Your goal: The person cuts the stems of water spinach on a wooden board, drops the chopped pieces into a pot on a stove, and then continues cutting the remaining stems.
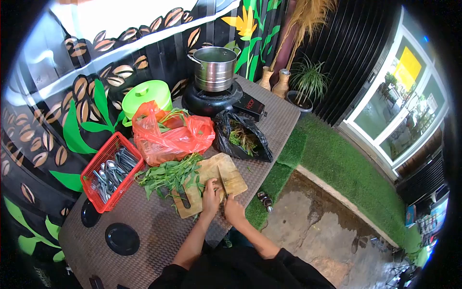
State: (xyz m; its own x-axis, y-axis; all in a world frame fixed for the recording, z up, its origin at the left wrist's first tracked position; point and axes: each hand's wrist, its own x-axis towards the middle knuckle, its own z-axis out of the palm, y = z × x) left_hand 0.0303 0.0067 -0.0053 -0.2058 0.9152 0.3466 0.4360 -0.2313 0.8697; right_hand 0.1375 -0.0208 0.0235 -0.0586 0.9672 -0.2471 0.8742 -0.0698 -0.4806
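A wooden cutting board lies at a slant near the table's edge. My right hand is wrapped round the handle of a kitchen knife, whose blade points away from me over the board. Just left of the blade, my left hand presses down with curled fingers. Leafy green vegetables spread from the board's left side up to that hand, which appears to grip some of them; the stems under its fingers are mostly hidden.
Behind the greens sit a red plastic bag and a black plastic bag with plant trimmings. A red basket of cutlery stands left, near a black plate. Farther back are a green lidded pot and a steel pot on a stove.
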